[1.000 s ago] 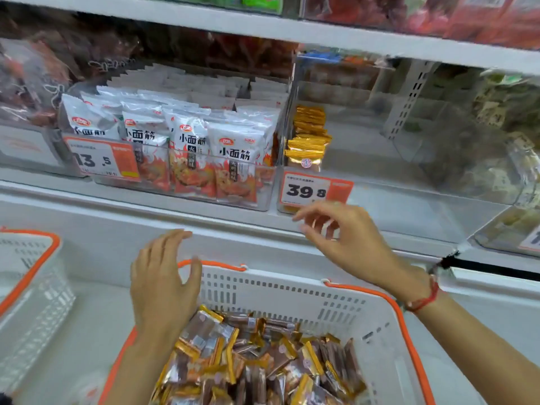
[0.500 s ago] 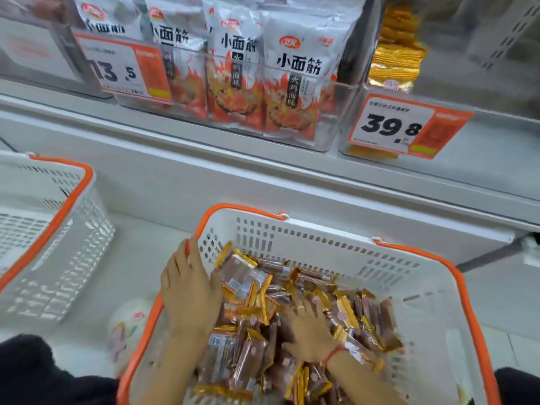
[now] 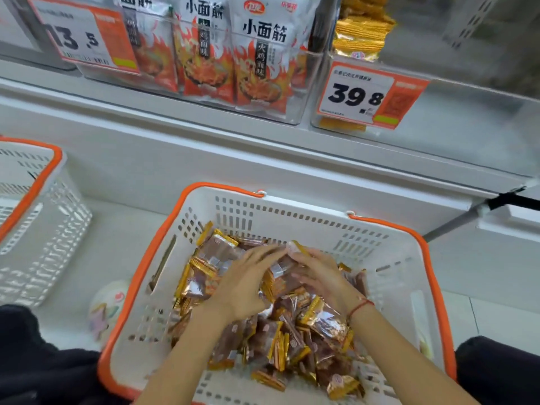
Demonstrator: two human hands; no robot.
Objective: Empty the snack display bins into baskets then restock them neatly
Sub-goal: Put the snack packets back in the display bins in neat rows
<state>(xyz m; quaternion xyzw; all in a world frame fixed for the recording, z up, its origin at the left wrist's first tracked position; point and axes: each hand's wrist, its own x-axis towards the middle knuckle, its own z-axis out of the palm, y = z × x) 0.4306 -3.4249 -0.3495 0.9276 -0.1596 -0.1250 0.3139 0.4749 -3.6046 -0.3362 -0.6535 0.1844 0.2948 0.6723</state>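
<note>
White shelving far, clear bins above. Near, white orange-rimmed basket (image 3: 388, 276) holds gold-edged snack packets (image 3: 318, 325). Left hand (image 3: 248, 285) and right hand (image 3: 321, 276) cup a packet bunch (image 3: 282, 274) together, fingers curled.

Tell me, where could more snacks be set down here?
The clear bin behind the 39.8 price tag looks mostly bare right of its gold packets. The side basket shows nothing inside. Crowded: the middle basket, where both hands gather packets, and the red-and-white bag bin.
</note>
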